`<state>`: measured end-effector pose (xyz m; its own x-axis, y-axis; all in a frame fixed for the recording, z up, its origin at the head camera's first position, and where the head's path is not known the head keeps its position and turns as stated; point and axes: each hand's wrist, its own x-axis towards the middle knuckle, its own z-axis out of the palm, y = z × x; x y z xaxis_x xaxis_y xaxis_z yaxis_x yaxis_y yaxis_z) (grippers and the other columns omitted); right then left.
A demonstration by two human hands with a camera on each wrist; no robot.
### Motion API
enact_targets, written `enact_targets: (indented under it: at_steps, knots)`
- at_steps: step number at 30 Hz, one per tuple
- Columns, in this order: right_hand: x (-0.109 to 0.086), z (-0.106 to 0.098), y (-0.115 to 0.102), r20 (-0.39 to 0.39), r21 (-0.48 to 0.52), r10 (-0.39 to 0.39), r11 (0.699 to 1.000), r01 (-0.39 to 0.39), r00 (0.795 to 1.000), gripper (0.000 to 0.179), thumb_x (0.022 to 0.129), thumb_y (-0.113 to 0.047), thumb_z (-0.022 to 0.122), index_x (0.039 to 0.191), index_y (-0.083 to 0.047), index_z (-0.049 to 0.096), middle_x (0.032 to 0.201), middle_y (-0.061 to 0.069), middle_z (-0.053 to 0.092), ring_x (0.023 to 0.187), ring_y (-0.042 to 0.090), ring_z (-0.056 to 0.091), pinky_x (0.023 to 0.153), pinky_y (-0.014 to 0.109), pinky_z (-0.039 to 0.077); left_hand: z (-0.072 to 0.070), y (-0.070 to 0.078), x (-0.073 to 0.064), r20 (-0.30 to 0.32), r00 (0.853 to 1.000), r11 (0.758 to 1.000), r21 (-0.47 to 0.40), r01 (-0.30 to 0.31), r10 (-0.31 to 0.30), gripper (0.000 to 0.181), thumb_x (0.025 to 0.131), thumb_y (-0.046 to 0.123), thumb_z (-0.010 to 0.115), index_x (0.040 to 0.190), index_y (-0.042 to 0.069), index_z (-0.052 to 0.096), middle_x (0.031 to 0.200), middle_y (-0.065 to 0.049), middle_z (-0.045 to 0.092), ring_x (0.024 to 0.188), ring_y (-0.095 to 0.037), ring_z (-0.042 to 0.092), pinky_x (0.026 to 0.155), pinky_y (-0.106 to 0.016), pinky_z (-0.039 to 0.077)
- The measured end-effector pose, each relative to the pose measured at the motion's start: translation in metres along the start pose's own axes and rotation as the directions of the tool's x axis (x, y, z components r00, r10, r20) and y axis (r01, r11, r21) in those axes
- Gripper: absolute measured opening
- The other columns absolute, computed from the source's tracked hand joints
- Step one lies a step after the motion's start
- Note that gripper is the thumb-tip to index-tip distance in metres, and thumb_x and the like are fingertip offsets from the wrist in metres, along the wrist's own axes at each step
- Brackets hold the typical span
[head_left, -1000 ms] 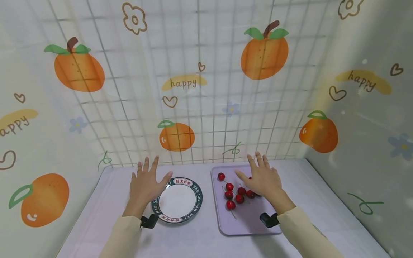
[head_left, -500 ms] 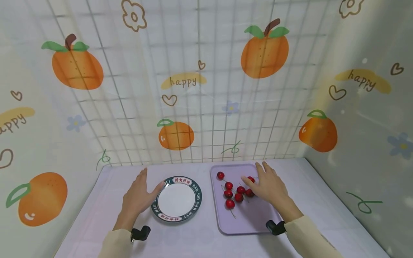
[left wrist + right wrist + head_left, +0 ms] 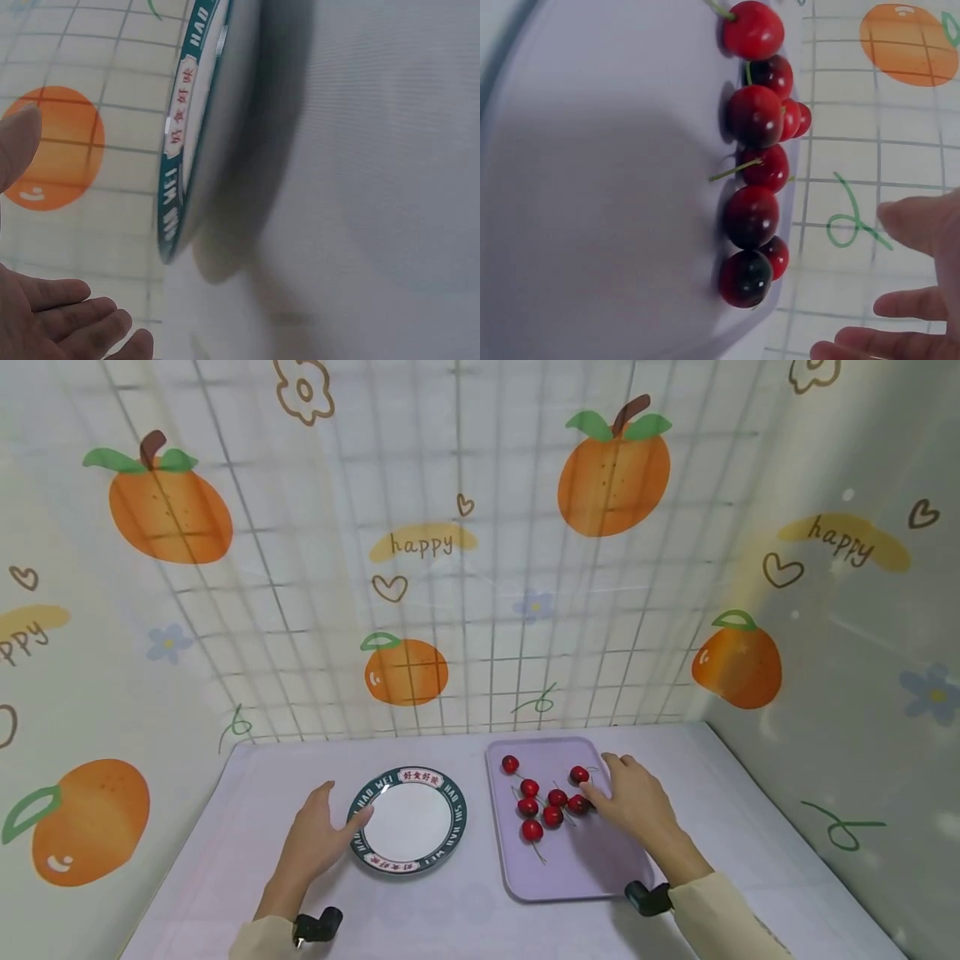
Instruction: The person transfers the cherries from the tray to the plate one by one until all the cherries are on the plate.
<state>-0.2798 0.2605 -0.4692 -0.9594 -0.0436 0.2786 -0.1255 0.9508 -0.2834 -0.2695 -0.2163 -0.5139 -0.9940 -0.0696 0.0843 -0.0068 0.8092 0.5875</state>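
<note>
the cherries point(image 3: 552, 816) lie in a loose group on the upper part of the lilac tray point(image 3: 577, 864). their skins are round, smooth and shiny, from bright red to nearly black, and thin green stems stick out of several. the tray is flat and matte, a rectangle with rounded corners and a low raised rim. over its right side hangs my right hand point(image 3: 639, 800), near the cherries, the thumb and the fingers well apart.

to the left of the tray is the round plate point(image 3: 409, 823), white and smooth in the middle, with a glossy dark green rim that carries white letters and red characters. my left hand point(image 3: 309, 843) is at its left edge, the thumb spread away from the fingers; whether the thumb touches the rim, i cannot tell.

the pale tabletop point(image 3: 450, 927) shows fine ribbed lines in the left wrist view. behind it stands a gridded backdrop point(image 3: 495, 460), with printed oranges and brown outlined hearts.
</note>
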Motion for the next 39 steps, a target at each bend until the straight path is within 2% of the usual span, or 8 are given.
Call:
enact_targets:
  at_steps: [4,10,12,19,26,33,39]
  knots:
    - [-0.002,0.003,0.005,-0.012,0.012,-0.017,1.0,0.018,1.0,0.06,0.093,-0.029,0.074,0.13,0.016,0.06,0.12,0.037,0.065,0.104,0.053,0.066,0.094,0.069,0.057,0.004,-0.006,-0.003,0.0,1.0,0.999,-0.043,0.003,-0.003,0.105,0.095,0.065,0.067,0.156,-0.012,0.031,0.159,-0.038,0.036,0.146,-0.055,0.037,0.122,-0.068,0.035]
    - [-0.002,0.007,0.011,0.023,0.027,-0.007,1.0,0.006,1.0,0.053,0.091,-0.023,0.075,0.123,0.018,0.064,0.108,0.034,0.067,0.098,0.051,0.067,0.09,0.067,0.059,0.012,-0.012,-0.006,0.007,1.0,0.992,-0.123,0.004,-0.003,0.1,0.095,0.055,0.073,0.156,-0.013,0.032,0.157,-0.038,0.039,0.138,-0.054,0.05,0.115,-0.062,0.048]
    - [-0.002,0.008,0.013,0.033,0.022,-0.007,1.0,0.006,0.999,0.051,0.09,-0.021,0.076,0.121,0.018,0.065,0.105,0.032,0.068,0.096,0.05,0.068,0.088,0.066,0.059,0.014,-0.013,-0.007,0.013,1.0,0.988,-0.151,0.01,-0.008,0.099,0.094,0.051,0.076,0.156,-0.012,0.032,0.158,-0.038,0.038,0.138,-0.053,0.05,0.114,-0.058,0.049]
    - [0.0,0.019,0.023,0.045,0.017,-0.04,0.999,0.039,0.998,0.045,0.086,-0.016,0.081,0.114,0.016,0.068,0.097,0.027,0.068,0.091,0.046,0.069,0.08,0.062,0.061,0.019,-0.015,-0.011,0.021,1.0,0.968,-0.25,0.015,-0.01,0.102,0.087,0.039,0.088,0.156,-0.012,0.032,0.16,-0.036,0.035,0.146,-0.049,0.042,0.117,-0.049,0.045]
    - [0.001,0.026,0.026,0.053,0.034,-0.052,0.998,0.05,0.997,0.04,0.083,-0.011,0.083,0.111,0.015,0.07,0.098,0.026,0.069,0.093,0.048,0.069,0.08,0.063,0.06,0.026,-0.017,-0.015,0.039,0.999,0.957,-0.289,0.03,-0.02,0.109,0.08,0.037,0.094,0.158,-0.008,0.033,0.163,-0.031,0.035,0.146,-0.046,0.043,0.119,-0.046,0.043]
    - [0.001,0.03,0.026,0.069,0.051,-0.04,0.998,0.037,0.997,0.041,0.081,-0.008,0.084,0.113,0.014,0.07,0.098,0.026,0.069,0.094,0.047,0.069,0.082,0.063,0.06,0.031,-0.021,-0.017,0.017,0.999,0.946,-0.323,-0.033,0.041,0.123,0.064,0.039,0.102,0.155,-0.01,0.036,0.16,-0.032,0.039,0.145,-0.043,0.046,0.12,-0.043,0.042]
    - [0.003,0.032,0.025,0.069,0.065,-0.035,0.997,0.031,0.997,0.038,0.081,-0.006,0.083,0.111,0.014,0.071,0.098,0.026,0.069,0.094,0.047,0.068,0.083,0.063,0.059,0.035,-0.023,-0.017,0.031,0.998,0.932,-0.36,-0.048,0.063,0.124,0.061,0.038,0.102,0.155,-0.009,0.037,0.16,-0.03,0.041,0.147,-0.041,0.044,0.121,-0.038,0.04]
